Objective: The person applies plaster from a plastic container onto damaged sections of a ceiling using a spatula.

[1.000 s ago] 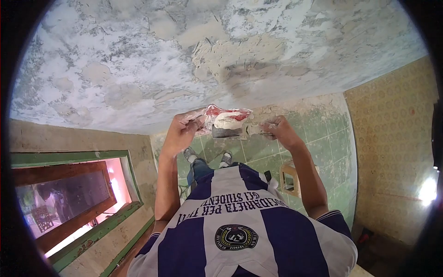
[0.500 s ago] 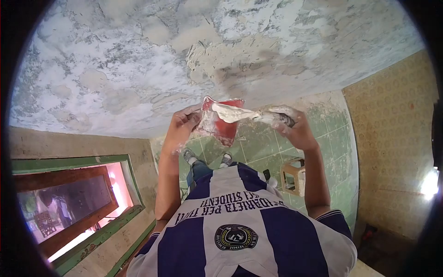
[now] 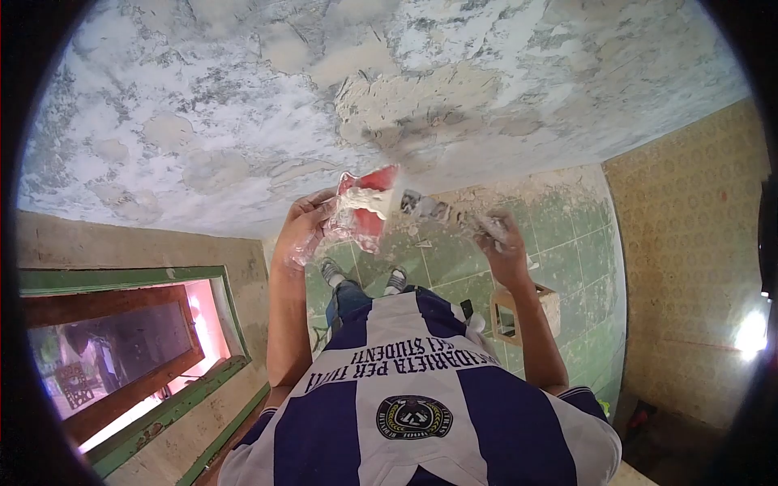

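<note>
My left hand [image 3: 303, 228], its fingers closed, grips the edge of a red plate [image 3: 375, 177] smeared with whitish putty [image 3: 361, 199]. White residue coats that hand and wrist. My right hand [image 3: 501, 241] is wrapped round the end of a putty knife [image 3: 427, 207], whose handle is caked with putty and smeared by motion. The knife's blade end meets the right side of the red plate; its exact outline is blurred. Both hands are in front of a patchy plastered wall [image 3: 243, 105].
A small stool [image 3: 549, 312] stands on the green tiled floor [image 3: 462, 257] below my right forearm. At the left is a green-framed window [image 3: 121, 279] with a brown wooden sash. A patterned tan wall [image 3: 689, 243] rises on the right. My feet are below the plate.
My right hand has moved down and slightly left, and the knife now slants across the plate's right edge. The plate has shifted a little left; the putty on it lies differently.
</note>
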